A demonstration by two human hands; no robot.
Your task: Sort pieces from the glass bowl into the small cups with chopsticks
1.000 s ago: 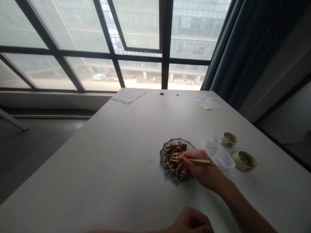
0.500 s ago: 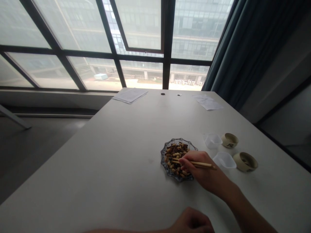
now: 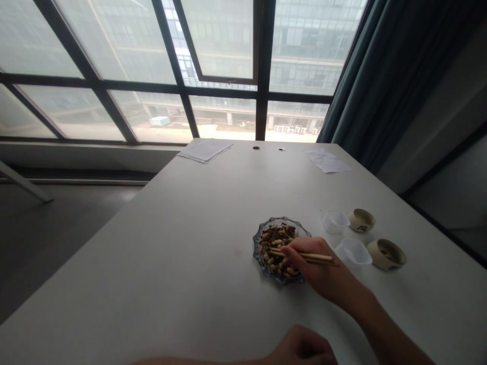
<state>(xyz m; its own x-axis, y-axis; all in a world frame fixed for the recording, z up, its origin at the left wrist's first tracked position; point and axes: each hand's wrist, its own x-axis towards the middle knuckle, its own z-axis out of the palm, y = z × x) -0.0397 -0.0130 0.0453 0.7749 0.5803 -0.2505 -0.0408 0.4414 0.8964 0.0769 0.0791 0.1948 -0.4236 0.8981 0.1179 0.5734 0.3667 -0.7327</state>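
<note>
My right hand grips a pair of wooden chopsticks over a scalloped glass dish. Their tips reach into a mix of peanuts and darker pieces that fills the dish. Whether the tips pinch a single piece is too small to tell. Part of the dish's right side is hidden behind my fingers. My left hand rests curled at the bottom edge of the view, its fingers folded in, with nothing visible in them.
To the right of the dish stand two clear plastic containers and two beige ceramic bowls. Papers lie at the white table's far left, and more sheets at its far right. Windows and a dark curtain are behind.
The whole view has shifted very slightly. Both hands, the chopsticks and the dish keep nearly the same positions.
</note>
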